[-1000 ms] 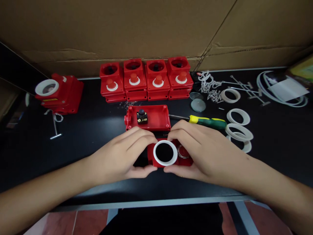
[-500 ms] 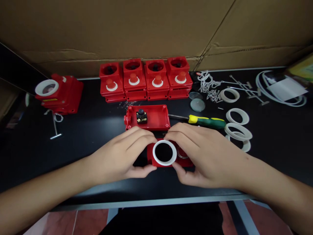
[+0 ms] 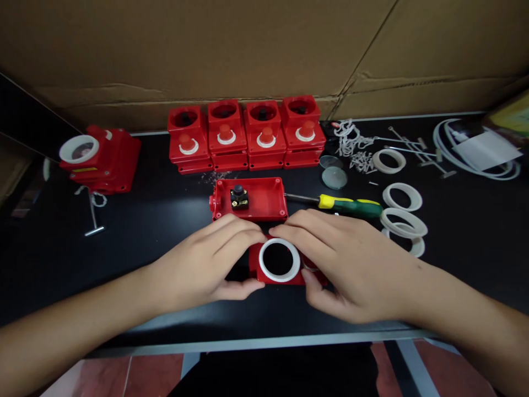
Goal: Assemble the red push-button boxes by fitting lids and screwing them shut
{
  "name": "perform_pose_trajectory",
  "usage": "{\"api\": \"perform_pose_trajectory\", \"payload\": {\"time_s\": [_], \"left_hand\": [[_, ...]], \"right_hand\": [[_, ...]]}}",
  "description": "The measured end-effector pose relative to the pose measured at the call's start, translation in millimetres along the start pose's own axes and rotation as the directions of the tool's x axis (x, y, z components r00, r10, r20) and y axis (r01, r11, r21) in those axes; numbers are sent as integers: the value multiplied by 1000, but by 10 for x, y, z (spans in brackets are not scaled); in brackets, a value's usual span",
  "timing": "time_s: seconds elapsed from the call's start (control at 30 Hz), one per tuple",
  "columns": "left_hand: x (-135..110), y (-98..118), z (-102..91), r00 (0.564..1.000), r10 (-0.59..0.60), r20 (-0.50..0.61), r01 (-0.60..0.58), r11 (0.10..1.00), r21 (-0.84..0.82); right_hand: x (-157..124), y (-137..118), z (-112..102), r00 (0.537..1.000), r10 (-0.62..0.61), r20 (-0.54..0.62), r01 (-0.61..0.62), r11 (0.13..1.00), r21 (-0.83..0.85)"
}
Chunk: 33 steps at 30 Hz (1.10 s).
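Note:
A white ring (image 3: 296, 271) lies around the round dark opening of a red box cover (image 3: 255, 270) near the table's front edge. My left hand (image 3: 215, 259) grips the cover's left side, fingers at the far edge and thumb at the near edge. Curved around the ring from the right, my right hand (image 3: 339, 264) has its fingertips at the far rim and its thumb by the right rim. It hides much of the cover's right part. Just behind sits an open red box base (image 3: 264, 201) with a black switch block (image 3: 238, 197) inside.
Several red boxes with buttons (image 3: 266, 135) stand in a row at the back, and another red box (image 3: 119, 160) stands left. A green-yellow screwdriver (image 3: 351, 205), glass discs (image 3: 334, 177), loose white rings (image 3: 401, 197), chains (image 3: 349, 138) and small metal hammers (image 3: 407, 143) lie right.
My right thumb has slid from the ring's near edge toward its right side, and the right fingertips have shifted slightly left along the far rim. My left hand has stayed in place.

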<state>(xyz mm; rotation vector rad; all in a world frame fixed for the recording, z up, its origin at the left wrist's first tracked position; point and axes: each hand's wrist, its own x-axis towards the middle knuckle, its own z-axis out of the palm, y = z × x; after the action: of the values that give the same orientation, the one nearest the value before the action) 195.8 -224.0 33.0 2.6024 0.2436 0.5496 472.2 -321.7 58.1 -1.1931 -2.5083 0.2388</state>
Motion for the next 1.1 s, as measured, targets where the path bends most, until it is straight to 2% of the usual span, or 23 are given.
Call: {"api": "perform_pose_trajectory", "payload": {"time_s": [0.5,0.63,0.87,1.1], "left_hand": [[23,0,-22,1000,-7,17,8,1000,-19],[20,-1,-13,1000,5,18,-5,1000,1],[16,-11,14,1000,25,14,-25,999,22],[7,18,-16,999,15,32,-16,999,35]], "right_hand": [[-10,-1,24,998,4,-67,-9,997,-71],[-16,13,15,997,-16,-71,13,999,-41],[-22,26,-12,1000,-30,-5,30,999,-33],[-13,40,-1,999,-35,-27,34,999,-29]]}}
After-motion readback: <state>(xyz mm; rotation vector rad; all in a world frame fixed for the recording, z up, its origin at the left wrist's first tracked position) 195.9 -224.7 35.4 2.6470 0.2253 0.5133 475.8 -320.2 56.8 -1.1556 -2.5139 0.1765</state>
